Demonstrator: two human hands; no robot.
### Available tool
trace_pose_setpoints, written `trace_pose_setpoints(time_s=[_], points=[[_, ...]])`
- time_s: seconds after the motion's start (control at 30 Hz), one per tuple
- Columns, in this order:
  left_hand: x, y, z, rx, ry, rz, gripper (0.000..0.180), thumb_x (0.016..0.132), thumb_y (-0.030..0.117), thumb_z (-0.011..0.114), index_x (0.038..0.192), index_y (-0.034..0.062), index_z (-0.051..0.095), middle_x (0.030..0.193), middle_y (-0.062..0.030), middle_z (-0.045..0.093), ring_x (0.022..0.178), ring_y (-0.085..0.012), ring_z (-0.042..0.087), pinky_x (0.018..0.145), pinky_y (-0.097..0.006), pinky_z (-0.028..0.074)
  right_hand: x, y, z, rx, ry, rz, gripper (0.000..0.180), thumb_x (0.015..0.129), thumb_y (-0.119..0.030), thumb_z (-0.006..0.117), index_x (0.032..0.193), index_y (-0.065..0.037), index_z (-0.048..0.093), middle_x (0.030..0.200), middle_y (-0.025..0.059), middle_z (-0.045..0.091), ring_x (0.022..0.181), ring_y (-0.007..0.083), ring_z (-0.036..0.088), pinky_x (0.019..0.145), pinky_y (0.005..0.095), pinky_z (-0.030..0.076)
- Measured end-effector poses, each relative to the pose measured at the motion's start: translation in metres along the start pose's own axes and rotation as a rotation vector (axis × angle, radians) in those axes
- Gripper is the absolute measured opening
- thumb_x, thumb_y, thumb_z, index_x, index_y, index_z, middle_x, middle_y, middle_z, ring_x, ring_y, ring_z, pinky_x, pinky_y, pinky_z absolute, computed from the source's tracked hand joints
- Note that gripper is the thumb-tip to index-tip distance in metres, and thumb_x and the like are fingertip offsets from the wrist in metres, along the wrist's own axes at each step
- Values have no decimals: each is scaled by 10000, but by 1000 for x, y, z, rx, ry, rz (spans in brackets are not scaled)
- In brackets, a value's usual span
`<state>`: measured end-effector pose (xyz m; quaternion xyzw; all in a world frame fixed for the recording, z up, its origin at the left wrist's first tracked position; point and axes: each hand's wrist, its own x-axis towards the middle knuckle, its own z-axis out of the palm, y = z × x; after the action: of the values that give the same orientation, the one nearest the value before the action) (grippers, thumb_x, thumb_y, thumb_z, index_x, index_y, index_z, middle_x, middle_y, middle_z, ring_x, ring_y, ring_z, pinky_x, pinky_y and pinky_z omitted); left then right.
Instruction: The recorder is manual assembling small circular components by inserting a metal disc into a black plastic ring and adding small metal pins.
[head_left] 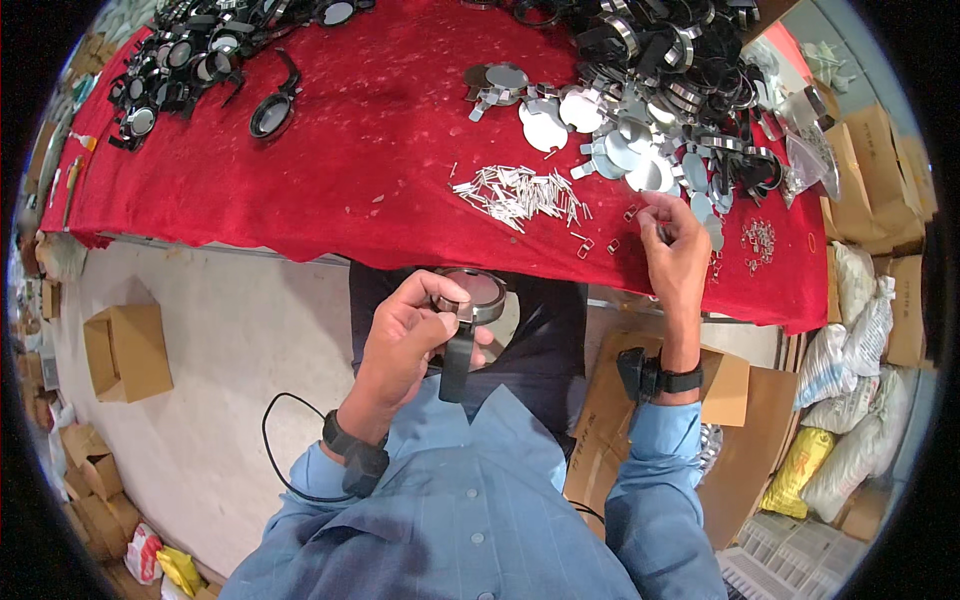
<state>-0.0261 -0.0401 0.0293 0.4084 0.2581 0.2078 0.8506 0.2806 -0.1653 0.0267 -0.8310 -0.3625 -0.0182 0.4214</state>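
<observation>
My left hand [405, 335] is closed on a round metal-rimmed piece [484, 290] with a black strap-like tail [457, 368], held in front of the table edge above my lap. Over the right part of the red cloth, my right hand [678, 245] has its fingers curled together; whether a small part sits between the fingertips cannot be made out. Beside it lie a few small wire clips [585, 248]. A heap of thin silver pins [520, 196] is to its left. Just beyond the fingertips is a pile of shiny round discs with tabs [625, 150].
A red cloth [340, 170] covers the table. Black strapped rings [690, 50] are heaped at the far right, similar pieces [180, 60] at the far left. More wire clips [758, 243] lie near the right edge. Cardboard boxes [128, 352] and sacks [845, 380] stand around.
</observation>
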Motion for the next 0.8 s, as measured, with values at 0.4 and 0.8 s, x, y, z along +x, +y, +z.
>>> trace_pose_setpoints(time_s=[0.4,0.8], points=[[3,2,1,-14,3,0,194,943,48,556,1131,1,544,1196,-226,655,887,-274,732,662,-365,632,-29,-44,1,-34,-356,-248,233,828,11,722,1047,-68,707,892,125,631,815,315,670,710,404,544],[0,-2,-2,-5,5,11,189,950,55,547,1132,2,551,1153,-216,665,874,-266,725,653,-368,619,-27,-42,1,-185,-347,-320,152,836,-50,745,965,-90,676,917,104,614,759,328,661,645,423,541]])
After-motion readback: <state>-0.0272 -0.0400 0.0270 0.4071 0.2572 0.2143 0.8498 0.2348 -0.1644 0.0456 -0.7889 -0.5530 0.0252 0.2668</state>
